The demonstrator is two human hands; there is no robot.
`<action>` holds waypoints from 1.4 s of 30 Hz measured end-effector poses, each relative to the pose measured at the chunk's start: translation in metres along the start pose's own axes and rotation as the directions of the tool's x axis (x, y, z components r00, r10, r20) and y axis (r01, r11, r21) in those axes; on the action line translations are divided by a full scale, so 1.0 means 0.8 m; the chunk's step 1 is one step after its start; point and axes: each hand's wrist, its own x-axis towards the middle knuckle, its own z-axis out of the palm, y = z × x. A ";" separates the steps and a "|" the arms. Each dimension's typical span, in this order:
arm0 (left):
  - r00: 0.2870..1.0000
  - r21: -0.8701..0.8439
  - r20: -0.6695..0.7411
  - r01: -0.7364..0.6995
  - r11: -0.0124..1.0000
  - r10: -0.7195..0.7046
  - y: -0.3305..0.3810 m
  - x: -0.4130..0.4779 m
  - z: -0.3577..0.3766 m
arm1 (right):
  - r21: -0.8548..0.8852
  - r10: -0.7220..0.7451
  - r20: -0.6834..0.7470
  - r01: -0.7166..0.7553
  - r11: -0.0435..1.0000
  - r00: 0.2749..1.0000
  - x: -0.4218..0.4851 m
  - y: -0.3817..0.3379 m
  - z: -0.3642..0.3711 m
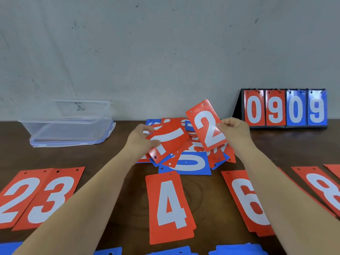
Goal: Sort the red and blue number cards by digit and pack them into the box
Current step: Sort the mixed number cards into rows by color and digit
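Wall: a pale grey plaster wall (165, 43), scuffed and flecked with dark marks, fills the upper half from 9 through 12 to 3 o'clock.
Table: a dark brown wooden table (125, 181) runs from the foot of the wall to the near edge.
Box: a clear rectangular plastic box (68, 124) stands at 10 o'clock, close to the wall, on a blue-edged lid (73, 141).
Scoreboard: a black folding flip stand (285, 109) sits at 2 o'clock against the wall and shows red 0, red 9, blue 0, blue 9 on wire rings.
Sorted row: red cards with white digits lie face up along the near side. A flat red 2 card (16, 197) and a red 3 card (51, 197) touch at 8 o'clock. A red 4 stack (169, 207) lies at 6. A red 6 card (246, 199), partly under the right forearm, lies at 5, and a red 8 card (323, 188) at 4.
Blue cards: blue card edges (237, 250) show at the bottom, at 6 o'clock.
Loose pile: a mixed heap of red and blue cards (217, 157) lies at the centre, with a blue 0 card (191, 162) at its front.
Left grip: the left hand (141, 138) holds a tilted red 1 card (167, 142) over the heap, thumb on its face.
Right grip: the right hand (233, 129) pinches the right edge of a raised red 2 card (207, 126), which is lifted above the heap and faces the camera.
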 end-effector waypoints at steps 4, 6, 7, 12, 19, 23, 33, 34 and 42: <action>1.000 -0.114 -0.009 -0.014 0.993 0.013 0.017 -0.003 -0.022 | 0.045 -0.035 0.020 0.034 0.998 0.999 -0.014 -0.018 -0.007; 0.999 -0.159 0.005 -0.052 0.986 0.053 0.026 -0.011 -0.030 | 0.099 -0.061 0.051 0.056 0.994 0.997 -0.022 -0.029 -0.011; 0.997 -0.179 0.005 -0.076 0.981 0.078 0.029 -0.015 -0.032 | 0.123 -0.079 0.080 0.068 0.990 0.994 -0.026 -0.035 -0.012; 0.992 -0.199 0.038 -0.112 0.974 0.122 0.040 -0.033 -0.036 | 0.141 -0.138 0.231 0.107 0.984 0.963 -0.047 -0.066 -0.011; 0.963 -0.358 0.228 -0.058 0.932 0.148 0.067 -0.054 -0.027 | 0.131 -0.123 0.350 0.082 0.988 0.929 -0.076 -0.078 -0.008; 0.984 -0.444 0.139 -0.036 0.895 0.108 0.070 -0.061 -0.019 | 0.252 -0.045 0.178 -0.001 0.968 0.983 -0.087 -0.072 -0.021; 0.996 -0.342 0.084 -0.010 0.940 0.041 0.068 -0.094 0.021 | 0.323 0.020 0.087 -0.048 0.945 0.996 -0.145 -0.077 0.011; 0.997 -0.325 0.069 -0.019 0.946 0.044 0.064 -0.095 0.015 | 0.310 0.003 0.099 -0.034 0.950 0.995 -0.149 -0.076 0.015; 1.000 -0.329 0.030 0.014 0.944 -0.005 0.022 -0.116 -0.075 | 0.267 -0.061 0.142 0.021 0.964 0.988 -0.164 -0.080 0.070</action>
